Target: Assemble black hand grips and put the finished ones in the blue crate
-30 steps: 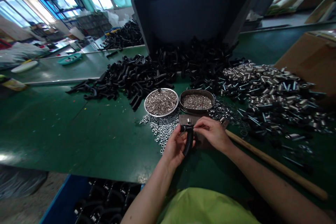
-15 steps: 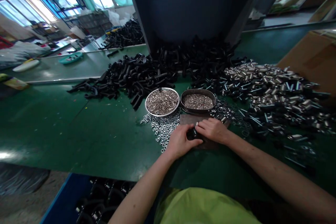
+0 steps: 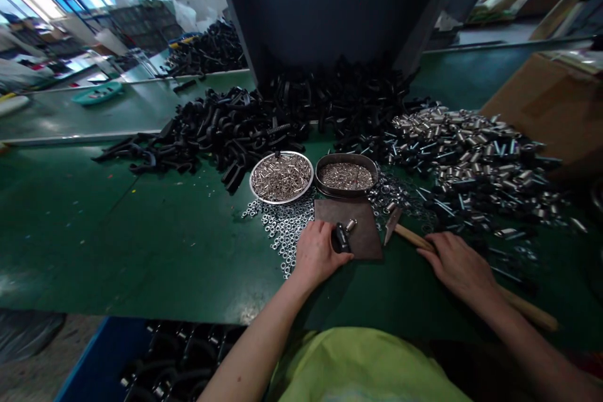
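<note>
My left hand (image 3: 318, 253) is closed around a black plastic part (image 3: 342, 237) on a brown metal plate (image 3: 365, 220). A small silver cylindrical piece (image 3: 351, 225) shows at the part's upper right end. To the right, my right hand (image 3: 459, 264) is closed over the wooden handle of a hammer (image 3: 412, 237), which lies on the bench. Its metal head rests by the plate's right edge, and the handle's far end sticks out beyond my wrist. Beyond the plate are a round dish of small metal pins (image 3: 281, 178) and an oval tin of tiny metal pieces (image 3: 347, 174).
Loose metal nuts (image 3: 285, 232) spread left of the plate. Black plastic parts (image 3: 226, 122) are heaped before a tipped grey bin (image 3: 339, 12). Metal-fitted parts (image 3: 471, 157) pile up at right, near a cardboard box (image 3: 546, 107). A blue crate (image 3: 89, 358) stands below the bench edge.
My right hand has left the black part and moved right onto the hammer handle. My left hand keeps its hold on the part. The view has shifted slightly.
</note>
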{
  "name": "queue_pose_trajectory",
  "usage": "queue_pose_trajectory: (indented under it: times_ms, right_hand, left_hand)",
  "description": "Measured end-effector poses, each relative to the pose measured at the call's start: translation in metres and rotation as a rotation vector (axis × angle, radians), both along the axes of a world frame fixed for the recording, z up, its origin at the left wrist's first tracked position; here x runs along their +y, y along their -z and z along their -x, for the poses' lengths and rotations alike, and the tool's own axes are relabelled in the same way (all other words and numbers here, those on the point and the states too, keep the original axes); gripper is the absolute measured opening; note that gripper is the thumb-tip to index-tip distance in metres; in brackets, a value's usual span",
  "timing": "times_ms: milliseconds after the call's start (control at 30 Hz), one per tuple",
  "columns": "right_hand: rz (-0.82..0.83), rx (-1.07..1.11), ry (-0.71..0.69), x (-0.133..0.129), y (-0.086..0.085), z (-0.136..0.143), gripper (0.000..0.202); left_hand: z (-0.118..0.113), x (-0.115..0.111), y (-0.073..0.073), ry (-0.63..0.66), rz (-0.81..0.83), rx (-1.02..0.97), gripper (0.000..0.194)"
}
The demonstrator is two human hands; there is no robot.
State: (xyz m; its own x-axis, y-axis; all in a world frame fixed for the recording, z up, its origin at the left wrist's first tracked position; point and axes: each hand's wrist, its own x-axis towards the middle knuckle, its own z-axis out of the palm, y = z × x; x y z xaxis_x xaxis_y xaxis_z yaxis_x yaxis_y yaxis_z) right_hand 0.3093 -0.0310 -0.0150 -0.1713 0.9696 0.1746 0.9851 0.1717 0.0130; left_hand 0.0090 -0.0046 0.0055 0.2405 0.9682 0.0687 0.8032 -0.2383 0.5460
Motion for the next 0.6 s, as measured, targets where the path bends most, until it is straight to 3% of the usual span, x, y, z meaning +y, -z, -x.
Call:
queue_pose_trajectory:
  times_ms: [67, 167, 300, 433, 500, 600]
  right_hand:
    - [0.007, 0.056, 0.044, -0.003, -0.002, -0.001, 0.032]
    - [0.055, 0.257, 0.057, -0.001, -0.026, 0.021, 0.031]
    - [0.095, 0.614, -0.122, 0.006, -0.056, 0.065, 0.038]
    - [0.150, 0.560, -0.283, 0.011, -0.056, 0.085, 0.036]
    - [0.165, 0.543, -0.287, 0.011, -0.060, 0.086, 0.035]
    - [0.032, 0.642, -0.250, 0.007, -0.071, 0.086, 0.038]
  left_hand:
    - [-0.001, 0.001, -0.002, 0.004, 0.013, 0.007, 0.052]
    - [-0.001, 0.001, -0.005, 0.012, 0.024, 0.001, 0.052]
    - [-0.002, 0.001, -0.004, 0.010, 0.016, 0.012, 0.053]
    - [-0.003, 0.000, -0.004, 0.006, 0.001, 0.003, 0.055]
    - [-0.002, 0.000, -0.005, 0.008, 0.001, -0.006, 0.054]
    - [-0.002, 0.000, -0.005, 0.004, -0.001, 0.002, 0.055]
